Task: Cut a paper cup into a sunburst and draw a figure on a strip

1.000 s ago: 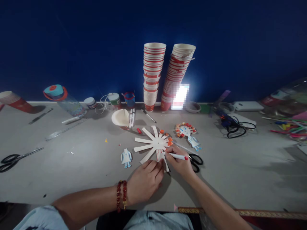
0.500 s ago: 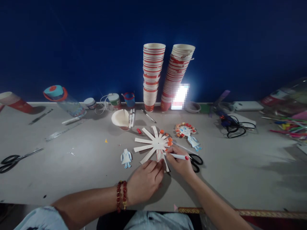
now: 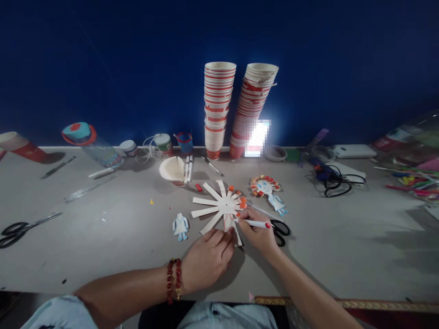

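A white paper cup [image 3: 224, 205], cut into strips and spread flat like a sun, lies on the table in front of me. Some strips on its right side are curled and show orange. My left hand [image 3: 209, 256] has its fingers closed on the near strips, pressing them to the table. In my right hand [image 3: 259, 233] is a white marker with a red end [image 3: 256, 224], its tip on a near strip that bears red curved lines. A cut-out paper body edged in blue [image 3: 180, 226] lies to the left. Behind my right hand is a finished-looking paper doll [image 3: 266, 187].
Black-handled scissors [image 3: 281, 232] lie beside my right hand, partly hidden; another pair of scissors [image 3: 20, 230] lies far left. Two tall stacks of paper cups [image 3: 219, 109] stand at the wall. A cut cup [image 3: 173, 170], markers [image 3: 188, 169] and a red cap [image 3: 198, 187] lie nearer.
The marker tip has shifted very slightly on the strip, and the red line there looks a little longer. My left hand stays in place.
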Available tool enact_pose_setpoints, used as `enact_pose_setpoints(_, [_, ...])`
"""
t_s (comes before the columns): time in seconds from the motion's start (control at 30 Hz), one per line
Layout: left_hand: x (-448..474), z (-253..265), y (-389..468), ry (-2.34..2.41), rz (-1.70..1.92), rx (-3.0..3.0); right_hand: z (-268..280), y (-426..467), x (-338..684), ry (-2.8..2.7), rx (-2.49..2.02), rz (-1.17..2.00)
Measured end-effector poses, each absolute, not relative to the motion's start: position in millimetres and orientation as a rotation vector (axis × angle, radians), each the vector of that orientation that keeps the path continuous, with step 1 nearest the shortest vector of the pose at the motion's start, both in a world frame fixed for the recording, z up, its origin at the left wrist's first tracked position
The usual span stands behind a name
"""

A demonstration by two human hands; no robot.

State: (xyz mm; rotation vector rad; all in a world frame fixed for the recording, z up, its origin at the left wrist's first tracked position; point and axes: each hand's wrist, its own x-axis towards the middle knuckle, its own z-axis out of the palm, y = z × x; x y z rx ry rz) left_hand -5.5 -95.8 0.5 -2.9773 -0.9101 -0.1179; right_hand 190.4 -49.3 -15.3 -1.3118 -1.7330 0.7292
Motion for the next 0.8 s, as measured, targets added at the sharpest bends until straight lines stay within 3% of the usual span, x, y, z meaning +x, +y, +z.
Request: enact_pose_setpoints(0.8, [-5.9, -1.3, -96.7, -0.928, -0.161, -2.969, -13.9, -48.8, 189.9, -1.709, -1.293, 0.739])
